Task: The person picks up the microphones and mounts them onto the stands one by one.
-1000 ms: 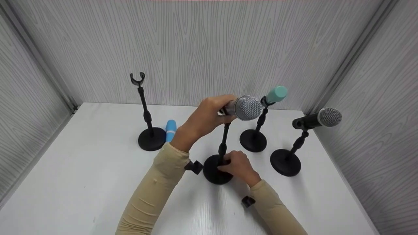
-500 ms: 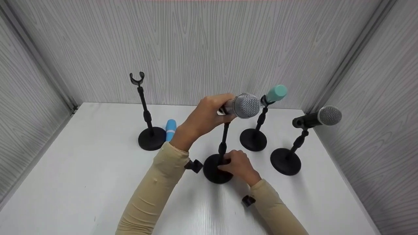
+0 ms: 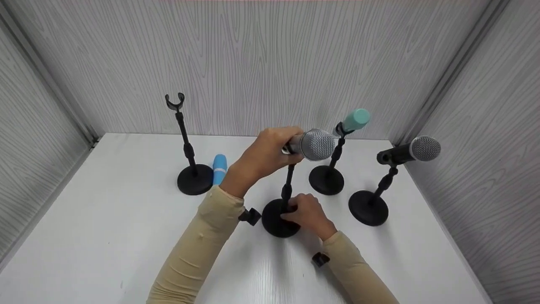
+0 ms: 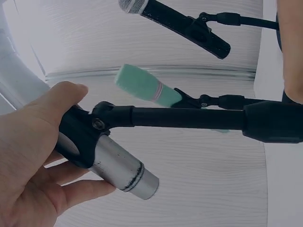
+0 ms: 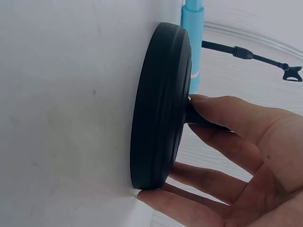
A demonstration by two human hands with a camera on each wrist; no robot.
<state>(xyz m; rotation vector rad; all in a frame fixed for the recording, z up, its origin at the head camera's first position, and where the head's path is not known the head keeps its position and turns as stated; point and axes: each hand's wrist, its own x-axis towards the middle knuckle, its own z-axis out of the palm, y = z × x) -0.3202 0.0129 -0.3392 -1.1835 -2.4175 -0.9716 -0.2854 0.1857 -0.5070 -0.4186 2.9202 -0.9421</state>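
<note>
A silver microphone (image 3: pixel 317 145) with a mesh head sits in the black clip (image 4: pixel 84 137) of the middle microphone stand (image 3: pixel 287 192). My left hand (image 3: pixel 270 152) grips this microphone around its body at the clip; in the left wrist view its plain tail end (image 4: pixel 149 184) sticks out past the fingers. Low down, my right hand (image 3: pixel 310 215) pinches the stand's pole just above the round black base (image 5: pixel 161 109), thumb on one side and fingers on the other. Its lower fingertips reach the base's edge in the right wrist view.
At the right stand two more microphone stands, one with a mint-green microphone (image 3: pixel 356 120), one with a black microphone (image 3: pixel 411 153). A stand with a bare clip (image 3: pixel 175 102) is at the left, a blue microphone (image 3: pixel 220 169) lying beside its base. Grey wood-grain panels (image 3: pixel 253 63) enclose the white table (image 3: pixel 105 219).
The silver microphone's head rises slightly, then tips lower in the latest view, with my left hand still around it. My right hand stays at the stand's base.
</note>
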